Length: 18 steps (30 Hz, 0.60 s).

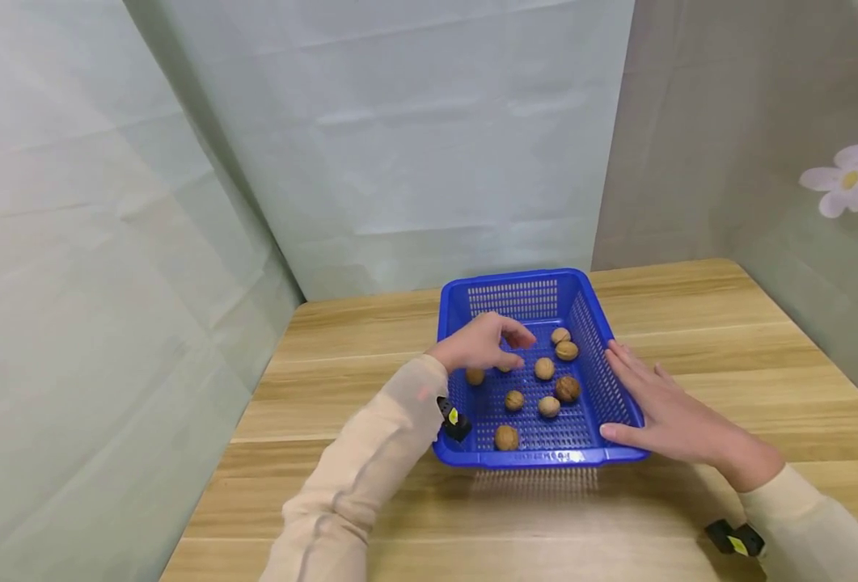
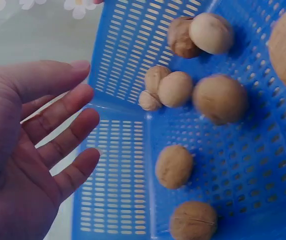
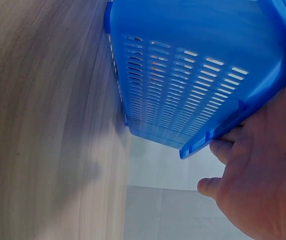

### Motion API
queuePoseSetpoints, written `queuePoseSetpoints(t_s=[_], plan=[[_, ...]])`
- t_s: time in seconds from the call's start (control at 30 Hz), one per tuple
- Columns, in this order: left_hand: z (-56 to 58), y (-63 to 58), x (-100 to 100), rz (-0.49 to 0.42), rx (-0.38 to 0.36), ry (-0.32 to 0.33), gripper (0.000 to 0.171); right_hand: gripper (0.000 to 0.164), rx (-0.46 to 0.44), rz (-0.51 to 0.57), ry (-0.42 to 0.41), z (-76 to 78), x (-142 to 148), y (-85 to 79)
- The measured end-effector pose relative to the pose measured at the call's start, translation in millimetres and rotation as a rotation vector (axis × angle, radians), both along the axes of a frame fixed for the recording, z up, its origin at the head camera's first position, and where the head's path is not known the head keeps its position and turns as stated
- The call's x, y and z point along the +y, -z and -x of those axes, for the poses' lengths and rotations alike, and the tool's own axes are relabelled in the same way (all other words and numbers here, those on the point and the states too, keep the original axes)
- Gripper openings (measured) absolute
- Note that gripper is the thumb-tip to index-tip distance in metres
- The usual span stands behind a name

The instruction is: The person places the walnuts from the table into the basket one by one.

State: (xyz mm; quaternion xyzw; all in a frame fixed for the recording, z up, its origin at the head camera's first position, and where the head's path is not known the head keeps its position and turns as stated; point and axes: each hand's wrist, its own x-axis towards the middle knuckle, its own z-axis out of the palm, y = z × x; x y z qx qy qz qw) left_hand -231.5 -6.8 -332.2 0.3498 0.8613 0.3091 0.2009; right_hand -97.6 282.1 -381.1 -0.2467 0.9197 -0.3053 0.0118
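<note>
A blue plastic basket [image 1: 545, 459] with slotted walls holds several walnuts, among them a dark one [image 1: 567, 389] and a walnut [image 1: 506, 438] by the near wall. My left hand [image 1: 485, 341] hovers over the basket's left half, fingers loosely bent and thumb apart. Nothing lies between them in the left wrist view, where walnuts such as this one [image 2: 174, 166] sit to the right of the fingertips. On the basket's right rim rests my right hand [image 1: 661, 412], its fingers stretched along the edge and the thumb near the front corner. The right wrist view shows its palm beside the basket's outer wall [image 3: 192, 25].
The basket stands on a wooden table [image 1: 312, 420]. A pale cloth [image 1: 414, 145] hangs behind the table, with more cloth at the left and a flower-patterned sheet [image 1: 843, 182] at the right. Black wrist devices [image 1: 736, 537] are on both sleeves.
</note>
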Motion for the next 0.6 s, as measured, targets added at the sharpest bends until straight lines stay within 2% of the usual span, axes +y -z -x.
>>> queuePoseSetpoints(t_s=[0.17,0.3,0.43,0.6], plan=[[-8.4,-21.0,-10.6,-0.002,0.112,-0.004,0.033,0.100,-0.001,0.003,-0.004,3.0,-2.3,1.3],[-21.3,-39.4,-29.1,-0.030,0.210,-0.010,0.032,0.098,0.007,0.017,-0.008,4.0,-2.0,3.2],[-37.9,-49.3,-59.7,-0.046,0.288,-0.038,0.030,0.095,0.027,0.038,-0.005,3.3,1.8,4.1],[-57.7,-52.2,-108.0,-0.072,0.376,-0.125,0.028,0.089,0.058,0.057,0.011,0.9,14.7,-1.9]])
